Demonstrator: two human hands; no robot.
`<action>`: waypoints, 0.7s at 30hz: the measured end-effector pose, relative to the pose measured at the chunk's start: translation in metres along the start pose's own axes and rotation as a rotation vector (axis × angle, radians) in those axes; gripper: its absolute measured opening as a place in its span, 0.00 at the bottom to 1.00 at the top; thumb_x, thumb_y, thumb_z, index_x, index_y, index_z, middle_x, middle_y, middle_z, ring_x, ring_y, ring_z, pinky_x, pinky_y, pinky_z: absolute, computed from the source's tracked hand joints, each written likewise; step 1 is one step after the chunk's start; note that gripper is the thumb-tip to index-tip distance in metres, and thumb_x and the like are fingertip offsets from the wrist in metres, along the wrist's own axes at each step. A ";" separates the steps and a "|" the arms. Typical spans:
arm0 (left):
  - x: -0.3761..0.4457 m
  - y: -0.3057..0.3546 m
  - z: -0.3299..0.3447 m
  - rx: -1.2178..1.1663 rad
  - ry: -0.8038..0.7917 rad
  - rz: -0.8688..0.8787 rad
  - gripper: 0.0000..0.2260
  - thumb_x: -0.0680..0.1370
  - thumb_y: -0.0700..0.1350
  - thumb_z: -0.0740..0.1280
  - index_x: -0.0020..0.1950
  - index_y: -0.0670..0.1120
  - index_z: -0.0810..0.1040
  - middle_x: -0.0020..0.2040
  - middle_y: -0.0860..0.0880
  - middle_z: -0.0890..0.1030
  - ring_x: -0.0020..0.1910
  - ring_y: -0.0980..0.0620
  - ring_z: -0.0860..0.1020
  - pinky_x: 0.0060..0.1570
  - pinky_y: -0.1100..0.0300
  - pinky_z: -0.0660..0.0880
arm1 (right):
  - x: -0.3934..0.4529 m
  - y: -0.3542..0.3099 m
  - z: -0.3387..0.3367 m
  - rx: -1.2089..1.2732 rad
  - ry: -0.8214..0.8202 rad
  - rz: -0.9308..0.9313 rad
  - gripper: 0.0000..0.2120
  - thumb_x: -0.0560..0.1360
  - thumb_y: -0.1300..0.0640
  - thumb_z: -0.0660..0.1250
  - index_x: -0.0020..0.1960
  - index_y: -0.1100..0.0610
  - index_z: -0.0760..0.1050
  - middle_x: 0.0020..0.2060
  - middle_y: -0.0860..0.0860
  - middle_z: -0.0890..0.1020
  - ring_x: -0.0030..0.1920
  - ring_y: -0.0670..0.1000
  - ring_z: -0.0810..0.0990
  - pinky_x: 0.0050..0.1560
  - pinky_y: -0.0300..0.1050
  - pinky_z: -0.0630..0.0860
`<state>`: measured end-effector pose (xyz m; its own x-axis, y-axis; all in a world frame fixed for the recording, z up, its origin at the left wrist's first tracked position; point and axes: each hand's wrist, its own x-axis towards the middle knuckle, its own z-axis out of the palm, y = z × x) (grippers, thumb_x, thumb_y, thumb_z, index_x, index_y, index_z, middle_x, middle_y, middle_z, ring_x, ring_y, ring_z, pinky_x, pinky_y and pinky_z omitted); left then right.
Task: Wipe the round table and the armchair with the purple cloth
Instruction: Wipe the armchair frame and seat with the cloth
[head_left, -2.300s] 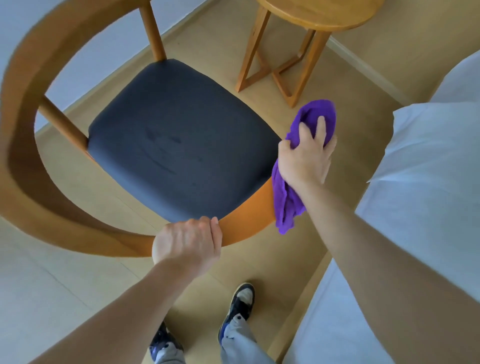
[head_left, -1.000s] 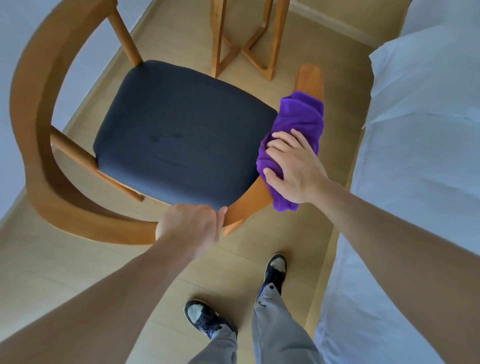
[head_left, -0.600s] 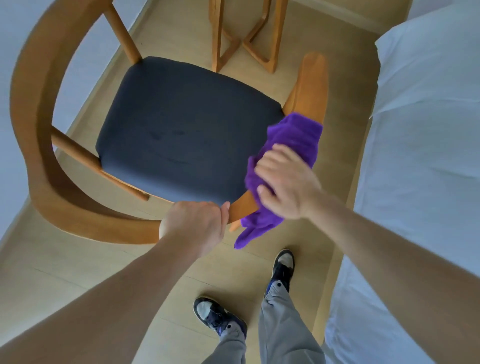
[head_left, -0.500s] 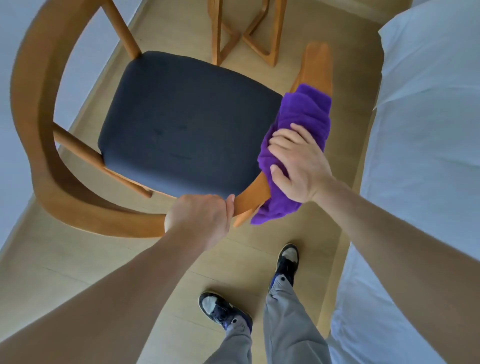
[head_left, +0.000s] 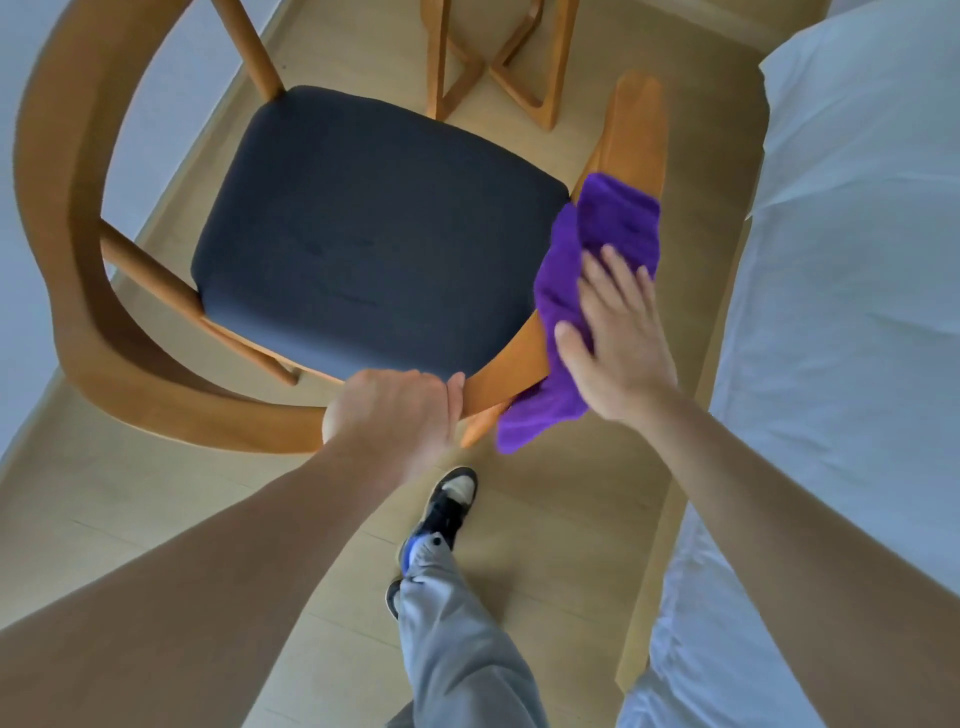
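Beside white bedding (head_left: 857, 312), left hand (head_left: 395, 410) grips armchair (head_left: 67, 218) rail; right hand (head_left: 618, 338) seemingly flat on purple cloth (head_left: 613, 218).

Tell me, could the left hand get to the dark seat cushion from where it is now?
Probably yes. The left hand grips the armchair's wooden rail right beside the seat cushion, whose top lies bare.

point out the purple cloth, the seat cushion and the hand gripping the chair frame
purple cloth (head_left: 618, 218): head view, on its upper fold lying over the wooden armrest.
seat cushion (head_left: 374, 228): head view, on the middle of the dark fabric.
left hand (head_left: 395, 410): head view, on the knuckles closed round the chair frame.
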<state>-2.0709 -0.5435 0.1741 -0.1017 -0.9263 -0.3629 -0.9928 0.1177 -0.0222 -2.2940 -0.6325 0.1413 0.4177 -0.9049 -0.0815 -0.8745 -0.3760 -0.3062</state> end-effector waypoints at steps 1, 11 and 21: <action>0.001 0.000 0.001 0.006 -0.004 -0.004 0.24 0.86 0.53 0.44 0.36 0.50 0.70 0.29 0.53 0.71 0.29 0.48 0.72 0.30 0.56 0.64 | 0.010 0.000 0.001 0.076 0.052 0.080 0.29 0.81 0.46 0.51 0.79 0.55 0.62 0.82 0.50 0.59 0.83 0.54 0.48 0.81 0.60 0.47; -0.003 0.002 -0.007 -0.054 -0.010 0.005 0.17 0.87 0.51 0.46 0.40 0.53 0.62 0.31 0.54 0.71 0.32 0.48 0.73 0.34 0.56 0.71 | -0.001 -0.103 0.032 1.074 0.482 0.902 0.30 0.79 0.52 0.62 0.79 0.52 0.58 0.80 0.52 0.61 0.78 0.55 0.60 0.78 0.52 0.60; -0.002 -0.001 -0.012 0.038 -0.011 0.038 0.17 0.82 0.49 0.60 0.34 0.48 0.76 0.27 0.49 0.76 0.24 0.43 0.73 0.27 0.61 0.54 | 0.026 -0.088 0.011 1.006 0.407 1.134 0.19 0.80 0.55 0.64 0.67 0.60 0.63 0.68 0.55 0.71 0.64 0.56 0.73 0.59 0.45 0.66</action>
<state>-2.0706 -0.5464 0.1862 -0.1385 -0.9168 -0.3746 -0.9850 0.1667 -0.0439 -2.2035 -0.6206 0.1559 -0.5554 -0.6657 -0.4984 -0.0882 0.6431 -0.7607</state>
